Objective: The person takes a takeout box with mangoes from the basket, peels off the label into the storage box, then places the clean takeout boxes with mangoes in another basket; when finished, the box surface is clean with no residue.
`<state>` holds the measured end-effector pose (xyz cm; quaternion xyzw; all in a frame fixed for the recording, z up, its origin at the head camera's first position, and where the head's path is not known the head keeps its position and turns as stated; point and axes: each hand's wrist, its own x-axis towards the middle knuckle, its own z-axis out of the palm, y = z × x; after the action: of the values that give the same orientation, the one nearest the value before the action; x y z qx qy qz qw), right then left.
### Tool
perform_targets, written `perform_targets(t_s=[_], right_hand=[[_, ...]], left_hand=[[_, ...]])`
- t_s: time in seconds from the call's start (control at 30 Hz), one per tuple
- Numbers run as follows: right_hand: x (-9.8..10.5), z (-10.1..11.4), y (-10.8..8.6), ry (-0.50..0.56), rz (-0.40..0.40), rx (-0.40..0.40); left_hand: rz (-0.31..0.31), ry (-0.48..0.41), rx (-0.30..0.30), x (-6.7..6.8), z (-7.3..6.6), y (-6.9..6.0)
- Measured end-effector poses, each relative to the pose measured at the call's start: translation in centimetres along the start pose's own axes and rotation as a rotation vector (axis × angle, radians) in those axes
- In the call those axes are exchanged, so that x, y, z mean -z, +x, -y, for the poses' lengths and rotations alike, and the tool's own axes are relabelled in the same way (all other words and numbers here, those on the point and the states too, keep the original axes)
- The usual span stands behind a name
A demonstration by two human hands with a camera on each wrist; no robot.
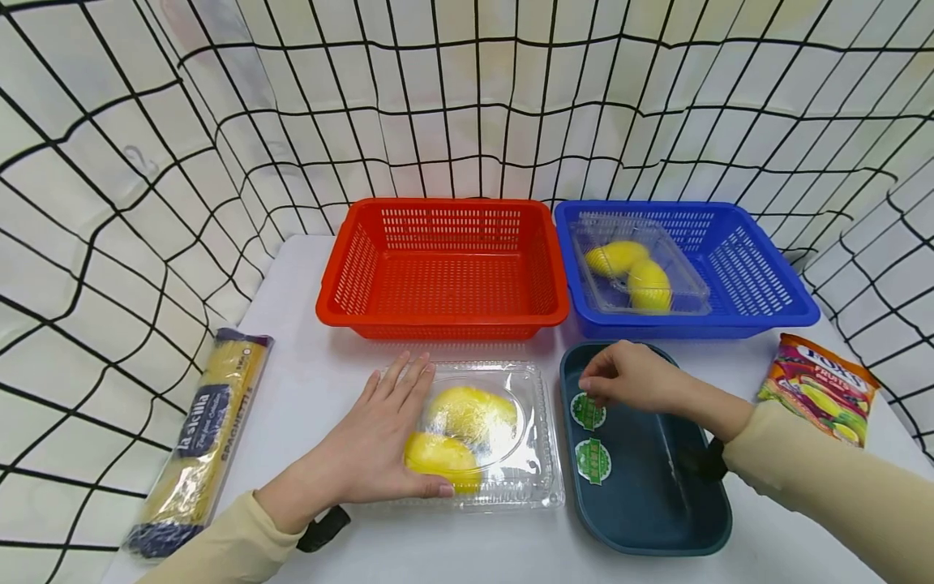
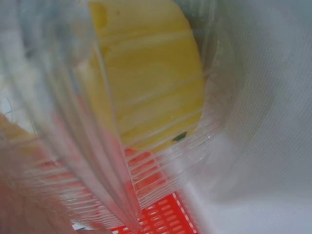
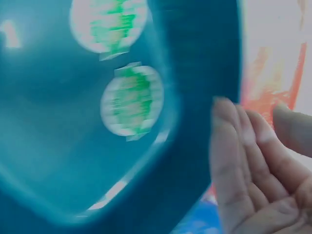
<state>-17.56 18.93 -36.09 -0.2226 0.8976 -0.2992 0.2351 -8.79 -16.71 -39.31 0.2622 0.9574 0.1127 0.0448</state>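
Flat on the left part of a clear plastic clamshell box [image 1: 540,458] rests my left hand [image 1: 383,442], fingers straight and thumb spread along the front. Two yellow mangoes [image 1: 470,411] lie inside the box; one mango [image 2: 151,73] shows through its ridged wall in the left wrist view. My right hand [image 1: 638,377] is over the far left part of a dark teal tray [image 1: 657,495], fingers loosely bent. Two round green-and-white stickers, a nearer one [image 1: 593,461] and a farther one [image 1: 587,410], lie in the tray. The right wrist view shows nothing between thumb and fingers [image 3: 258,170].
Behind stand a red basket [image 1: 445,284] and a blue basket [image 1: 759,276], the latter holding another clear box [image 1: 689,284] of mangoes. A spaghetti pack [image 1: 204,438] lies left, a Fox's candy bag [image 1: 820,389] right. Black netting [image 1: 477,105] encloses the table.
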Motion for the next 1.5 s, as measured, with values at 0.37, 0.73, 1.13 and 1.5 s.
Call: perform_targets(t_s=[0.37, 0.73, 1.13, 1.5], right_hand=[[-4.9, 4.8, 1.3, -0.239, -0.176, 0.241], [-7.1, 5.0, 1.5, -0.212, -0.045, 0.129], [-7.0, 5.2, 1.8, -0.12, -0.034, 0.071], [-6.9, 5.2, 1.9, -0.115, -0.039, 0.071]], left_hand=[[0.001, -0.007, 0.006, -0.2, 0.1, 0.0], [-0.052, -0.059, 0.038, -0.7, 1.1, -0.4], [-0.009, -0.622, 0.398, -0.8, 3.0, -0.4], [0.056, -1.013, 0.589, -1.4, 3.6, 0.0]])
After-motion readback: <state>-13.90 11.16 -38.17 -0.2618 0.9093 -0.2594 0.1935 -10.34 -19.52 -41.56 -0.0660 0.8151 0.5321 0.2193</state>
